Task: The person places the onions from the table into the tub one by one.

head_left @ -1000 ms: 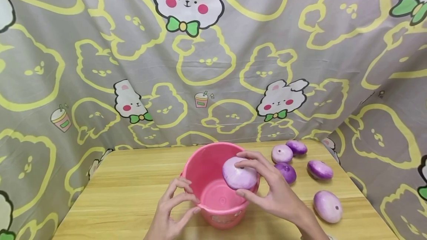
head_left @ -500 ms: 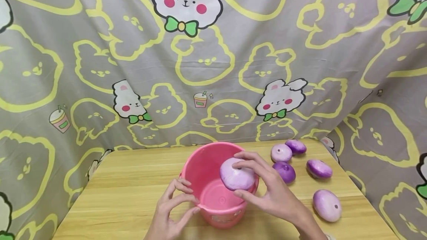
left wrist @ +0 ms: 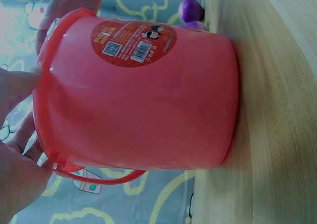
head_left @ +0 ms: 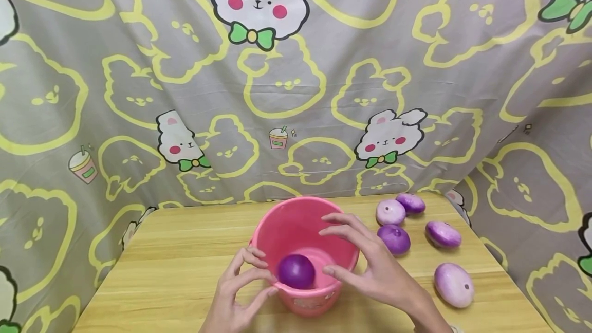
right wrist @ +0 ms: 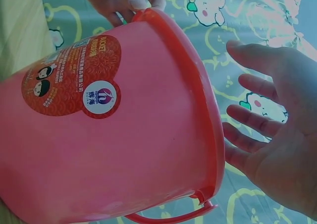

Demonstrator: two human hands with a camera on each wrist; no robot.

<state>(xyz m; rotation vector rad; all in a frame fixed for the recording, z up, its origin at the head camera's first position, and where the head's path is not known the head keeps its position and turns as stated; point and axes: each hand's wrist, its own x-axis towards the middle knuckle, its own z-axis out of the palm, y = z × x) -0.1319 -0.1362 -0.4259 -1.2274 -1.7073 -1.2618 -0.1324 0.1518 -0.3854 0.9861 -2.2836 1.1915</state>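
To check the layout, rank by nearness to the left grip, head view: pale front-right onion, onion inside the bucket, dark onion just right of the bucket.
1. Purple onion, inside the pink bucket, just right of the left grip.
2. Dark onion, right of the bucket.
3. Pale onion, front right.

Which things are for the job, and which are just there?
For the job: pink bucket; round purple thing in it; left hand touching the rim; right hand near it; probably five similar purple things nearby.

Just there: wooden table; cartoon-patterned cloth.
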